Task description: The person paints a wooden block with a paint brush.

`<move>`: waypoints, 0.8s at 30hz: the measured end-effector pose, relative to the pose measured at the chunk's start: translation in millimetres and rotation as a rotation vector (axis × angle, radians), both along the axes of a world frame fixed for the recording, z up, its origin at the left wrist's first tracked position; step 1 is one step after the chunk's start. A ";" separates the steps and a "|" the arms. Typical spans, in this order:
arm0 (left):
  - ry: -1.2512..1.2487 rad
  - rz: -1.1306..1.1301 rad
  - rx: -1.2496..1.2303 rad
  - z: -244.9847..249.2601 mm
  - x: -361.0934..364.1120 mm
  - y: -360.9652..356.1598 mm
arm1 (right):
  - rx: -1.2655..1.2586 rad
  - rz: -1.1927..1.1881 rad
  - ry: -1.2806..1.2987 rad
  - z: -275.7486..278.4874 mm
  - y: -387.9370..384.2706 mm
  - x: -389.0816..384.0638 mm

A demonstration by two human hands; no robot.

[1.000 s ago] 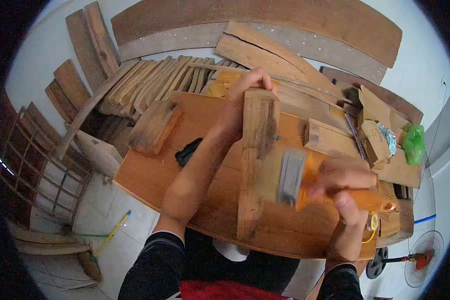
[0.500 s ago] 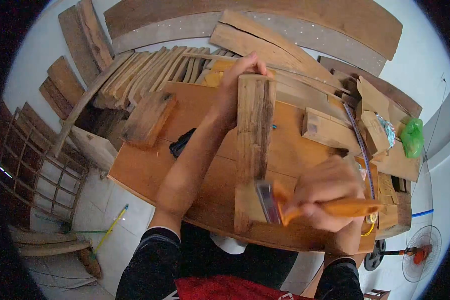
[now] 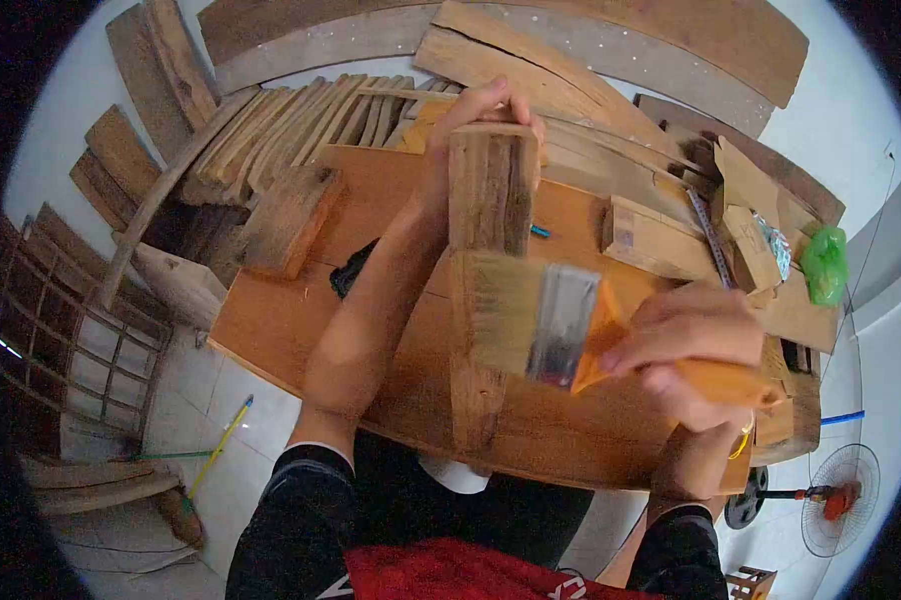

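My left hand (image 3: 491,103) grips the far end of a long wooden block (image 3: 490,185), which is tilted up over the table. Dark grain streaks run along the block's face. Closed around the orange handle of a wide paintbrush (image 3: 565,325) is my right hand (image 3: 699,340). The brush's pale bristles lie across the middle of the block and cover part of its face. Both brush and right hand are slightly blurred. Most of the left fingers are hidden behind the block.
The orange-brown table (image 3: 371,335) carries another wooden block (image 3: 289,222), a black crumpled thing (image 3: 351,270), a flat cardboard box (image 3: 656,240) and a green plastic bag (image 3: 824,265). Stacked boards (image 3: 291,135) stand behind. A fan (image 3: 839,500) is at the right, a metal grille (image 3: 91,340) at the left.
The brush has moved away from me along the block, from its near end to the middle, and its bristles now lie across the face. The block has shifted slightly left.
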State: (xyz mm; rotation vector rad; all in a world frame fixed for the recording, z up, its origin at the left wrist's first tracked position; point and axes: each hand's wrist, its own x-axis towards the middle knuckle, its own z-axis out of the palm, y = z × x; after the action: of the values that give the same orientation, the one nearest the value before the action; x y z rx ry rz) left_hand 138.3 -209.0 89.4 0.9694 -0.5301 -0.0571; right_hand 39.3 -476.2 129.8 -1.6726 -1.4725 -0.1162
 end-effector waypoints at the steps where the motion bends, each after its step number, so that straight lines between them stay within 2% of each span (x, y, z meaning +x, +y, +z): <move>1: 0.007 0.013 0.000 0.2 -2.1 -2.3 | 0.134 -0.105 0.086 -3.9 4.7 -4.0; 2: -0.002 0.060 0.020 -0.3 -1.3 -4.1 | 0.268 -0.211 0.169 -7.3 14.0 -10.8; 4: -0.020 0.157 0.054 -1.7 2.5 -5.4 | 0.181 -0.103 0.066 -8.9 10.3 1.7; 6: -0.003 0.064 0.008 -6.5 9.3 1.9 | 0.045 0.047 0.038 -10.0 6.6 8.7; 9: 0.047 0.049 -0.006 -7.8 14.0 3.7 | 0.031 0.002 0.015 -4.8 6.4 7.9; 10: 0.071 0.067 -0.008 -10.2 14.4 3.0 | 0.191 -0.153 -0.011 -10.4 15.6 2.9; 13: 0.050 0.107 0.001 -16.2 24.1 5.6 | 0.069 -0.095 -0.076 -12.1 12.5 8.5; 14: 0.027 0.066 0.010 -25.1 40.0 16.5 | -0.091 0.025 0.014 -8.5 8.8 5.5; 16: 0.004 -0.171 -0.029 -31.7 62.0 38.4 | -0.352 0.170 0.082 -4.7 5.1 2.7; 18: 0.009 -0.219 -0.053 -42.0 69.9 44.7 | -0.122 -0.019 -0.061 -8.2 12.7 5.8; 20: 0.041 -0.082 -0.052 -44.3 65.8 40.1 | -0.078 -0.032 -0.056 -13.9 14.7 8.0; 23: 0.061 -0.177 -0.048 -46.9 73.6 48.3 | -0.222 0.128 0.078 -18.3 11.3 9.1; 24: 0.062 -0.063 -0.038 -52.6 74.6 45.0 | -0.230 0.131 0.064 -17.8 13.1 7.3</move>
State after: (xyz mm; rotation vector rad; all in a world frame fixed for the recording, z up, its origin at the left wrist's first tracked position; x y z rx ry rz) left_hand 213.0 -164.0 36.8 0.9113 -0.5031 -0.1325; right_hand 46.5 -463.0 112.0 -1.7367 -1.5891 0.1828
